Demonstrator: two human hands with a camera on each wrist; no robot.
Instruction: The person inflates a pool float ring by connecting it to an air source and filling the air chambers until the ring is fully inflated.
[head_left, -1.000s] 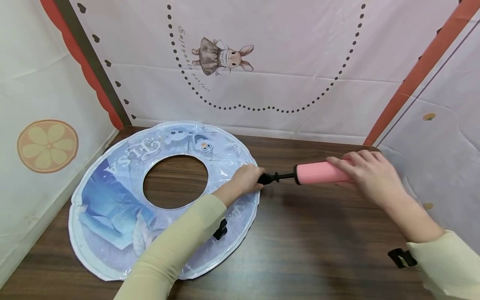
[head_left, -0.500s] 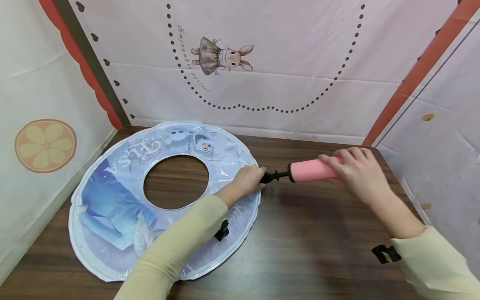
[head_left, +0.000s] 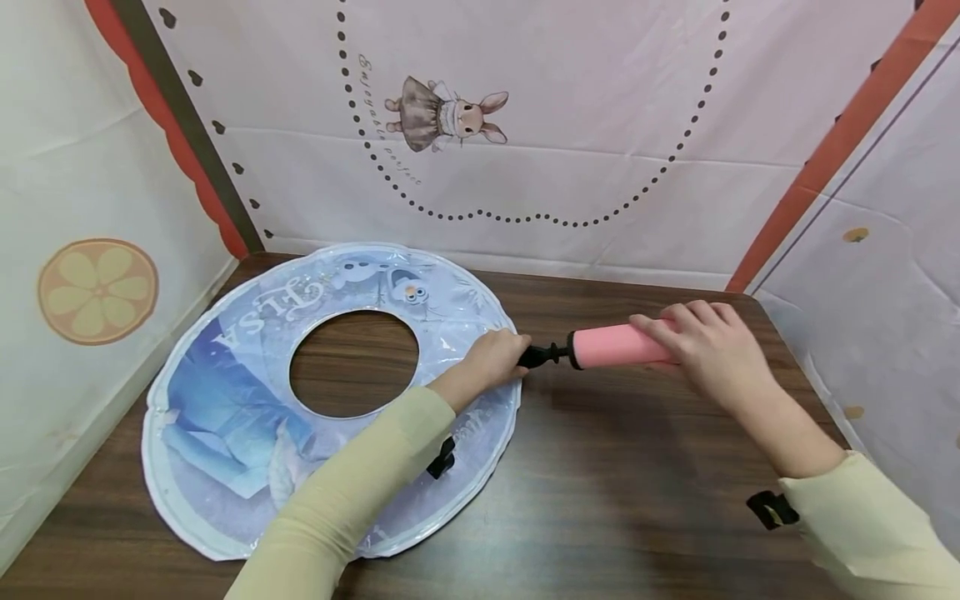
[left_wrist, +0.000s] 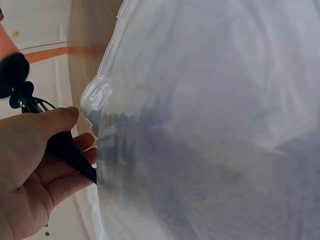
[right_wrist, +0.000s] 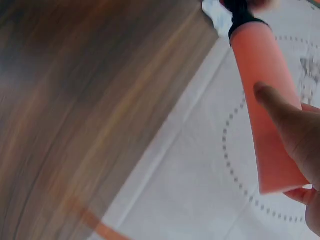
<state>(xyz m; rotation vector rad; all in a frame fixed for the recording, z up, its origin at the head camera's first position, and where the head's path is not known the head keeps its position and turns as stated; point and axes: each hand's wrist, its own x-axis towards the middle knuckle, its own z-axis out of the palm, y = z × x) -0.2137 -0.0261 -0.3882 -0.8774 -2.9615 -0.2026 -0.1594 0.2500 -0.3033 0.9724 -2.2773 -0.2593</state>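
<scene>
A pink hand pump (head_left: 618,345) with a black end cap and black nozzle (left_wrist: 72,155) spans the gap between the two hands. My right hand (head_left: 708,350) grips the pink barrel, thumb along its side in the right wrist view. The left hand (head_left: 491,358) holds the black nozzle, thumb on one side and fingers on the other, right at the edge of the swim ring. That ring (head_left: 225,442) is blue and white, printed with a snowman and "ELSA", and lies on the table with its surface puffed out. Its valve is hidden behind the left hand.
The brown wooden table (head_left: 585,500) carries the ring on its left half. A printed cloth wall (head_left: 585,100) with a rabbit drawing rises at the back, and more cloth walls stand at left and right.
My right hand has moved left with the pink barrel, shortening the black shaft visible between barrel and nozzle. The left hand and the swim ring stay in place.
</scene>
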